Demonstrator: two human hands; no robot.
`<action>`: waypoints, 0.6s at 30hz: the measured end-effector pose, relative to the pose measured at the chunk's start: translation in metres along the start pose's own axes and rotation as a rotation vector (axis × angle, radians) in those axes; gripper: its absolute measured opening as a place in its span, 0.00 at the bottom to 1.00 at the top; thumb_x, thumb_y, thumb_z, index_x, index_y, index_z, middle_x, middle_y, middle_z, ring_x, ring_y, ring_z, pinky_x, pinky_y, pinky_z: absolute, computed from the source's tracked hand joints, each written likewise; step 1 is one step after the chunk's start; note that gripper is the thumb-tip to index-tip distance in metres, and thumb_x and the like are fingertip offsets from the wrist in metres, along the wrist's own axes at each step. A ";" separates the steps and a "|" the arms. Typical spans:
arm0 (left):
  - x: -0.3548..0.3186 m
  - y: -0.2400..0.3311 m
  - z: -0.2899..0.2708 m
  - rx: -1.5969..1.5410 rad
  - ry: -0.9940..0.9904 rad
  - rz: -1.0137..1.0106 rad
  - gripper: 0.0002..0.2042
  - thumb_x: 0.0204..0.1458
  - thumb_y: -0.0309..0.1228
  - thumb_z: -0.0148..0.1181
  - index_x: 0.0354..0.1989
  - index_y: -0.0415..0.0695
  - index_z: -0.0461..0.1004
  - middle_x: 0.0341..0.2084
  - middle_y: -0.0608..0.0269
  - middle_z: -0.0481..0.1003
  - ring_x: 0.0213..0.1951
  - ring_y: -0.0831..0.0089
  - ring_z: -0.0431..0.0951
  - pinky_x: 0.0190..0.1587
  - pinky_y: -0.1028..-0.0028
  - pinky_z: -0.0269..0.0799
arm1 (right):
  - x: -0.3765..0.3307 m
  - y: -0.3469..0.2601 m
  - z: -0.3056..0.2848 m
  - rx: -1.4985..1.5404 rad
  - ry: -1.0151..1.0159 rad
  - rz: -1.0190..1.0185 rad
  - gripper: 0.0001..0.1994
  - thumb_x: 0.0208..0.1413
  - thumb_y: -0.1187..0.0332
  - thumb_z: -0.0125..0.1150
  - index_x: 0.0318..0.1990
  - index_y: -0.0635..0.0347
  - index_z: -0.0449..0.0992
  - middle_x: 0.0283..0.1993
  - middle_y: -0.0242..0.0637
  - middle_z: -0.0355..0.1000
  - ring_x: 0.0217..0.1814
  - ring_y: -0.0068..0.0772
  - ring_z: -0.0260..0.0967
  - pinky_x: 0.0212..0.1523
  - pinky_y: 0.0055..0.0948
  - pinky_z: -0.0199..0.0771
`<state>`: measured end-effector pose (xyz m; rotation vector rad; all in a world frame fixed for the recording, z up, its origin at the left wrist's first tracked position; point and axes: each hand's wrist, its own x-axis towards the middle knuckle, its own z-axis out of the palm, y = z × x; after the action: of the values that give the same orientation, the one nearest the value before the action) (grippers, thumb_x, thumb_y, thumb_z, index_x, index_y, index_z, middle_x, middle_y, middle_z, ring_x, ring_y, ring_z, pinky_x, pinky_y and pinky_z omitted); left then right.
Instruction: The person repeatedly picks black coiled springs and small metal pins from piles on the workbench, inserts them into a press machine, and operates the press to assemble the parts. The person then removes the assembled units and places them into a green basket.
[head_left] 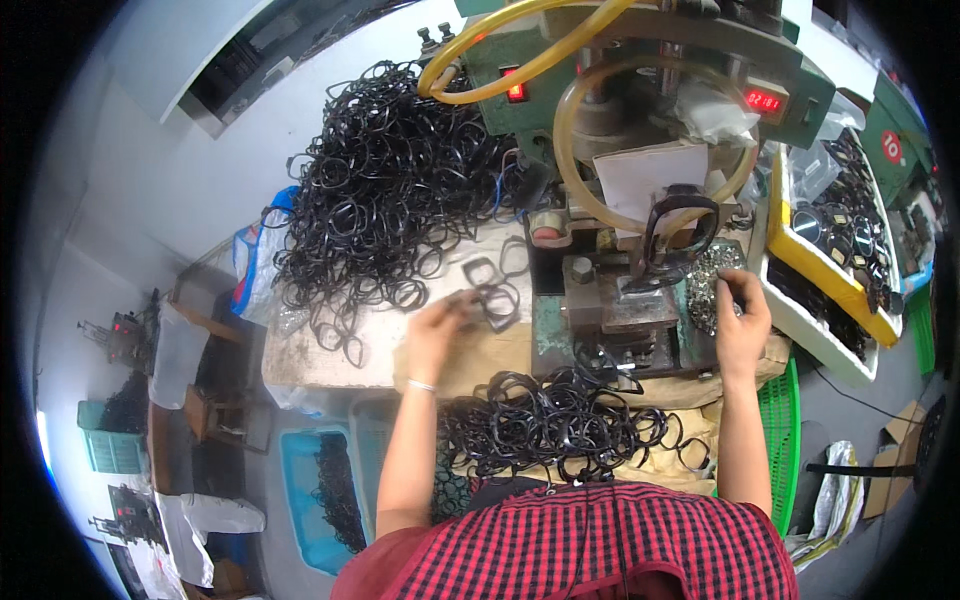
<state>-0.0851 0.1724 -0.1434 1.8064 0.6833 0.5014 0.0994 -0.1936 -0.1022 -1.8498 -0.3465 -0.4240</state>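
Observation:
Left of the green press, my left hand is closed, its fingertips pinching a black eyeglass frame; both are blurred by motion. At the press's right side, my right hand has thumb and fingers drawn together at the edge of a heap of small metal parts. Whatever is between those fingertips is too small to make out. Another black eyeglass frame stands tilted up in the metal fixture of the press. Loose black frames lie heaped between my forearms, in front of the press.
A tall tangle of black frames covers the table's back left. Yellow hoses loop around the green press head. At the right stand white foam boxes of dark parts and a green basket. A blue bin sits lower left.

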 end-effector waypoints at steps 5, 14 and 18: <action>0.002 0.098 -0.026 -0.656 0.152 0.052 0.12 0.61 0.39 0.54 0.37 0.42 0.75 0.36 0.58 0.78 0.39 0.64 0.80 0.37 0.70 0.80 | 0.002 0.000 -0.012 -0.053 0.022 -0.003 0.06 0.55 0.75 0.59 0.39 0.64 0.76 0.36 0.35 0.75 0.41 0.25 0.71 0.46 0.25 0.69; -0.053 0.080 -0.016 -0.687 -0.194 -0.702 0.17 0.57 0.48 0.58 0.29 0.46 0.73 0.21 0.64 0.74 0.24 0.65 0.75 0.30 0.61 0.73 | -0.029 0.009 -0.052 -0.092 0.041 0.009 0.06 0.52 0.78 0.60 0.37 0.66 0.79 0.36 0.37 0.76 0.40 0.28 0.72 0.45 0.25 0.69; -0.057 0.104 -0.006 -0.596 -0.120 -0.493 0.19 0.59 0.49 0.54 0.24 0.48 0.69 0.18 0.66 0.69 0.20 0.74 0.69 0.25 0.72 0.69 | -0.018 -0.047 -0.030 -0.039 -0.135 -0.108 0.08 0.49 0.78 0.61 0.37 0.63 0.81 0.36 0.40 0.77 0.40 0.34 0.74 0.45 0.29 0.71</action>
<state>-0.1093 0.1131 -0.0433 1.0523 0.7662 0.2240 0.0596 -0.2081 -0.0622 -1.9087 -0.5350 -0.3827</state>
